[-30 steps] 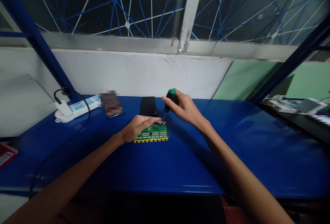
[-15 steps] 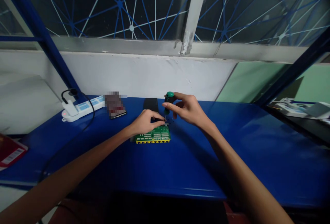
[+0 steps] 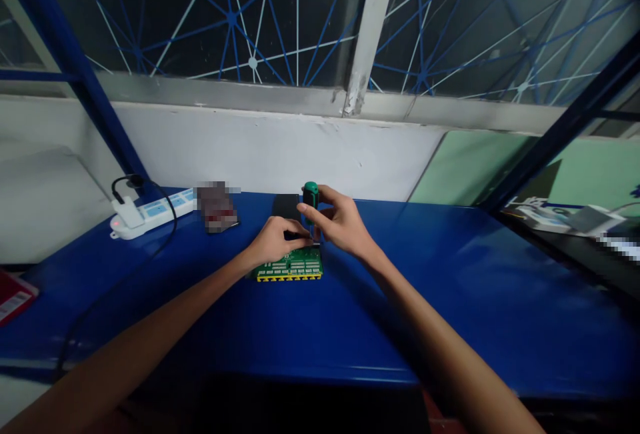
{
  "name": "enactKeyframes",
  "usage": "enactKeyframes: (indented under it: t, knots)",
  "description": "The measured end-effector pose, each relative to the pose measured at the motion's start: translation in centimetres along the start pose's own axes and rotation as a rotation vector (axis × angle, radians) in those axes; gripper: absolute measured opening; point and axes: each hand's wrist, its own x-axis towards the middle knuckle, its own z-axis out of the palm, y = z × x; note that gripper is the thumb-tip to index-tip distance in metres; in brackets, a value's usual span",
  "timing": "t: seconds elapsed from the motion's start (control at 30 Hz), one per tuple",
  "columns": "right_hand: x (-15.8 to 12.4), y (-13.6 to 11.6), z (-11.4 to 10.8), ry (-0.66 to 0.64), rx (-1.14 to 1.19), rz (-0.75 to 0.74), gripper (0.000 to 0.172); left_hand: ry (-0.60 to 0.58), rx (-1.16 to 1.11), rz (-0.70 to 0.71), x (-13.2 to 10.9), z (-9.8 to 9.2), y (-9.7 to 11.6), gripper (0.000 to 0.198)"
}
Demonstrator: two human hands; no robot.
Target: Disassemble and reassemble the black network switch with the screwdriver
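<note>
Our right hand [image 3: 343,219] grips the screwdriver [image 3: 311,198], pointing down at the far right part of the green board [image 3: 296,265] on the blue table [image 3: 285,327]. Our left hand [image 3: 274,241] is close by; we cannot tell if it pinches anything.

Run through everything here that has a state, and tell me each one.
Screwdriver: upright, tip down, held in the right grip.
Left grip: bunched beside the screwdriver; contents hidden.
Board: flat, green face up.
Power strip: red light lit.
Adapter: plugged in.
</note>
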Motion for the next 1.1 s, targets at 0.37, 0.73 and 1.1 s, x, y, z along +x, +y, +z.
enactKeyframes:
  t: [0.37, 0.73, 1.1]
  knots:
    - [0.0, 0.6, 0.7, 0.026, 0.083, 0.053, 0.032, 0.154, 0.078, 0.018, -0.5, 1.0, 0.3, 0.012]
    - [0.1, 0.6, 0.2, 0.037, 0.111, 0.087, 0.025, 0.121, 0.089, -0.279, -0.5, -1.5, 0.3, 0.05]
    - [0.0, 0.6, 0.0, 0.041, 0.075, 0.081, 0.026, 0.245, 0.422, -0.261, -0.6, -2.4, -0.9, 0.043]
